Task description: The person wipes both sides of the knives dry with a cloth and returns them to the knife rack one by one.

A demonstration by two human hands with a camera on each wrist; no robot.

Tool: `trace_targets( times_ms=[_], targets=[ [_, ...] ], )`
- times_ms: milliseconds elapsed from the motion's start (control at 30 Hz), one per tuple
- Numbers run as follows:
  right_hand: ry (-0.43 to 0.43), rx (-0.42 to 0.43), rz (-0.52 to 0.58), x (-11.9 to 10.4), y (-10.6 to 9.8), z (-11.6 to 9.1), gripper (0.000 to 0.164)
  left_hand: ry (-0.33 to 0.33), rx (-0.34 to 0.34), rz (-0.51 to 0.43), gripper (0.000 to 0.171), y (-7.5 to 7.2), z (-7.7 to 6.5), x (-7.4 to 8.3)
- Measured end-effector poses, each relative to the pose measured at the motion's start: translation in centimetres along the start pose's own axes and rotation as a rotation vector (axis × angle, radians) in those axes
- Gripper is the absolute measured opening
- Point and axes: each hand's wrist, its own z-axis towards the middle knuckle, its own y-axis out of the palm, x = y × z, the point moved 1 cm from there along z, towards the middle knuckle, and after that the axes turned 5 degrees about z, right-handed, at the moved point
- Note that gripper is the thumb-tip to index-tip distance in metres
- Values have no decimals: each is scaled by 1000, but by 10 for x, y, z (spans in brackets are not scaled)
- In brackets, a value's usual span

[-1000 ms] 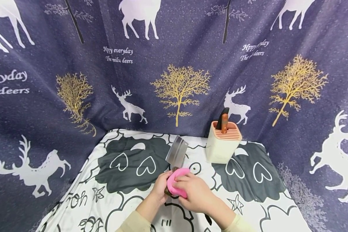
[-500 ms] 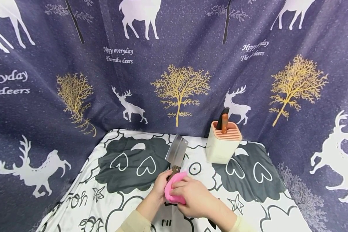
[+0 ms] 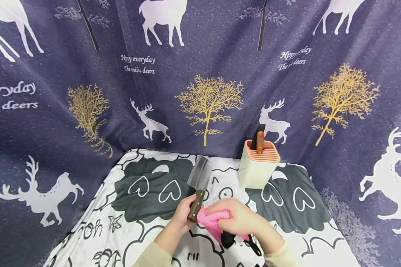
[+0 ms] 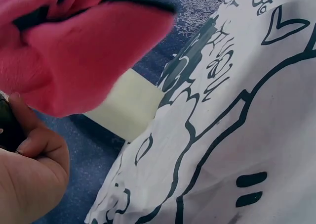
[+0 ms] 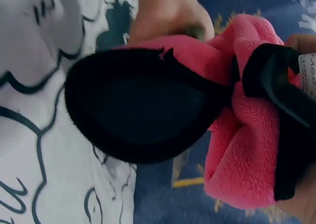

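A cleaver (image 3: 200,173) with a broad steel blade and a dark wooden handle points away from me in the head view. My left hand (image 3: 181,218) holds it by the handle, close to the butt end. Just to the right, my right hand (image 3: 236,214) grips a bunched pink cloth (image 3: 209,221) with black trim. The cloth's near corner lies right at the handle's end. In the right wrist view the plush pink cloth (image 5: 249,150) shows a large black patch and a white label. Only the end of the dark handle (image 4: 9,127) shows in the left wrist view.
A cream knife block (image 3: 254,171) with a salmon slotted top stands at the back right. A black-handled knife (image 3: 255,138) and a brown-handled one (image 3: 260,142) stand in it. The white patterned cover (image 3: 147,237) meets a dark blue deer-print curtain (image 3: 173,85) behind.
The pink cloth, wrapped around the handle earlier, has slid down and off it to the right with my right hand. The whole handle now shows, and the cleaver has shifted slightly left.
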Motion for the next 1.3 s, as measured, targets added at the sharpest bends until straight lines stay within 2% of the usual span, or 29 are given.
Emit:
trace_targets(
  times_ms=[133,233,300,500,567,733,1033,1300],
  targets=[
    [85,165,-1,12,-13,-1,49,-21,-44,-7,30,2,-1,1],
    [82,242,-118,19,-11,2,48,-32,-74,1,28,4,-4,2],
    [68,246,-202,22,-5,5,48,-33,-83,10,30,6,-6,2],
    [35,225,-440,24,24,6,51,-10,-88,42,36,9,-9,0],
    [42,225,-474,22,28,5,50,-1,-88,39,38,9,-9,-1],
    [47,191,-522,18,28,6,46,-4,-80,48,40,9,-9,-5],
    [17,75,-527,13,30,6,40,-42,-64,74,36,7,-9,-11],
    [-24,35,-582,2,35,4,40,-35,-96,47,33,10,-4,-15]
  ],
)
